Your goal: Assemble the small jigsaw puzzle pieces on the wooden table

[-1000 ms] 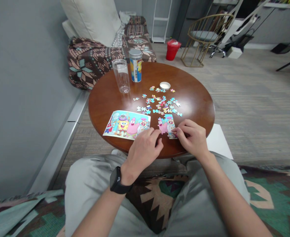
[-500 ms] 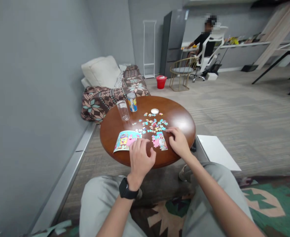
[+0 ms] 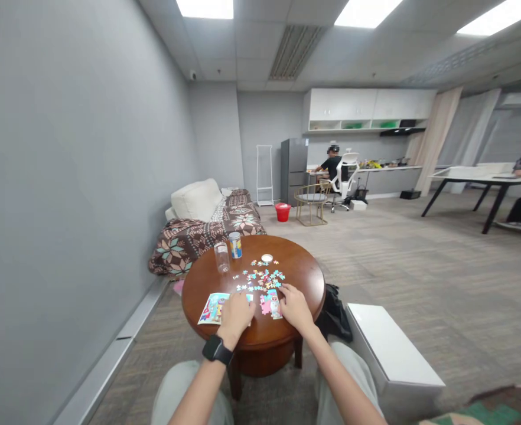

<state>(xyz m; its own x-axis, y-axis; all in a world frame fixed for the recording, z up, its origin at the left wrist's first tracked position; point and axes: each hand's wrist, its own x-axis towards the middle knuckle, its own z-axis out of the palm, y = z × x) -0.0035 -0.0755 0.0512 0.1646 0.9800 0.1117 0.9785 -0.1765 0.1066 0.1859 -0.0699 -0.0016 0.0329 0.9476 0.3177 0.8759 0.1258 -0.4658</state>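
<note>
My left hand (image 3: 236,314), with a black watch on the wrist, lies on the round wooden table (image 3: 307,295) at the right edge of a cartoon reference picture (image 3: 210,309), fingers stretched forward and holding nothing. On the other side of a small assembled puzzle patch (image 3: 270,304), my right hand (image 3: 295,306) rests with fingers spread, touching the patch's right edge. Several loose puzzle pieces (image 3: 260,276) lie scattered just beyond both hands.
A clear glass (image 3: 221,257), a printed can (image 3: 235,244) and a white lid (image 3: 266,258) stand at the table's far side. A white bench (image 3: 393,354) and black bag (image 3: 334,310) sit right. Blanket-covered sofa (image 3: 198,233) behind. A person sits at a far desk (image 3: 334,168).
The camera has tilted up, so the table looks smaller and the whole room shows. My left hand slid onto the picture's edge; my right hand opened and settled beside the assembled patch.
</note>
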